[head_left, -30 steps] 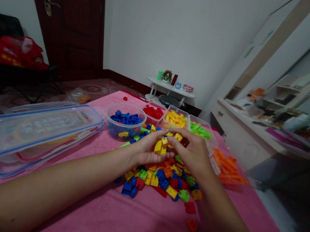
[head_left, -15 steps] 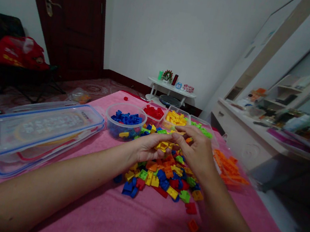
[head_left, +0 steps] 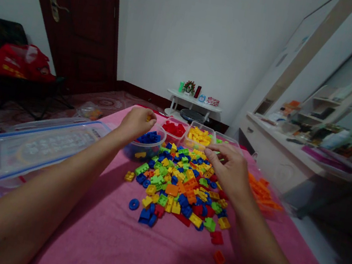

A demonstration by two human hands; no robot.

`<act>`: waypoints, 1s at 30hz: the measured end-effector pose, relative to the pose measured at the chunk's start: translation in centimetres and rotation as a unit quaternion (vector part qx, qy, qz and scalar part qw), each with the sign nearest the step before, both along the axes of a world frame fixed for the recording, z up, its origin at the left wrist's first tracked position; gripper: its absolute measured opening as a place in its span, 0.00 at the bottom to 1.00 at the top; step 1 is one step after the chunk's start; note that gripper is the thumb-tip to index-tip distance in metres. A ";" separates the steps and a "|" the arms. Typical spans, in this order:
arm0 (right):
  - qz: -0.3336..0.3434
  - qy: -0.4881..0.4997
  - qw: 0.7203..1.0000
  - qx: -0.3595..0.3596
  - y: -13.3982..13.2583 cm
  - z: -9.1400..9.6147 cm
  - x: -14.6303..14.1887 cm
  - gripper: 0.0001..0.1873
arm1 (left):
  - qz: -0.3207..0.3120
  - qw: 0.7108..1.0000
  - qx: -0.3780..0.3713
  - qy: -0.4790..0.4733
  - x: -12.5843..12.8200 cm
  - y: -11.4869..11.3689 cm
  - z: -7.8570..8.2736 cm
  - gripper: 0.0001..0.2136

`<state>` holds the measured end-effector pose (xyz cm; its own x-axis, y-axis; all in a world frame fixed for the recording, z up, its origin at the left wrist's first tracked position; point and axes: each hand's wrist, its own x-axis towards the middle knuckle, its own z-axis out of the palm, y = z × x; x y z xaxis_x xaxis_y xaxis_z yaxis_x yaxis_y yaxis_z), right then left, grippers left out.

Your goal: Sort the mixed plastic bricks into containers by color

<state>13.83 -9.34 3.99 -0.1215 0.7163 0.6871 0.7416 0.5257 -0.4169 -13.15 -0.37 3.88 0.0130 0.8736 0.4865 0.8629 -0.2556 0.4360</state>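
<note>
My left hand (head_left: 137,122) is closed above the far left rim of a round clear tub (head_left: 141,146) of blue toy bricks. A bit of a yellow toy brick (head_left: 149,118) shows at its fingertips. My right hand (head_left: 231,166) hovers over the right side of a mixed pile of toy bricks (head_left: 171,190), fingers loosely bent, with nothing visible in them. Blue, green, yellow, orange and red pieces make up the pile. One yellow brick (head_left: 129,176) lies at the pile's left edge, and a blue ring (head_left: 133,204) rests nearer me.
Behind the pile stand clear boxes of red bricks (head_left: 174,128), yellow bricks (head_left: 199,135) and green bricks (head_left: 223,142). Orange bricks (head_left: 263,192) fill a box at right. Blue-rimmed lids (head_left: 42,145) are stacked at left on the pink cloth (head_left: 104,237).
My left hand has moved from over the pile to the left and away from me, to the blue bricks' tub. The hands have parted; my right hand has shifted slightly right.
</note>
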 end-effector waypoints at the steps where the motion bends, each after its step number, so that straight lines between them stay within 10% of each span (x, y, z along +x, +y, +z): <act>1: -0.003 -0.002 1.000 0.001 0.1 0.0 0.1 0.11 | 0.010 0.999 -0.020 0.035 -0.4 0.4 -0.5 0.12; 5: -0.015 -0.011 1.000 0.004 0.5 -0.2 0.5 0.11 | 0.018 0.990 -0.088 0.105 -0.9 0.9 -1.8 0.18; 10: -0.023 -0.026 0.999 -0.030 0.7 -0.7 0.6 0.11 | -0.014 0.994 0.002 0.111 0.1 -0.1 -1.0 0.20; 15: -0.019 -0.109 0.985 -0.135 0.8 -1.4 0.3 0.09 | -0.212 0.977 0.016 0.013 3.8 -2.4 0.0 0.14; 20: -0.002 -0.212 0.952 -0.221 0.8 -2.9 -0.1 0.17 | -0.378 0.917 -0.060 0.110 7.6 -4.6 -2.6 0.11; 30: -0.028 -0.274 0.923 -0.268 1.0 -4.1 -0.7 0.19 | -0.352 0.900 -0.053 0.250 8.8 -6.3 -4.4 0.12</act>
<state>13.09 -8.30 -0.16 -0.2984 0.9512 0.0782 0.9379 0.3075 -0.1608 -4.32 -6.72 -0.52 0.7766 0.6037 0.1798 0.5979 -0.7964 0.0916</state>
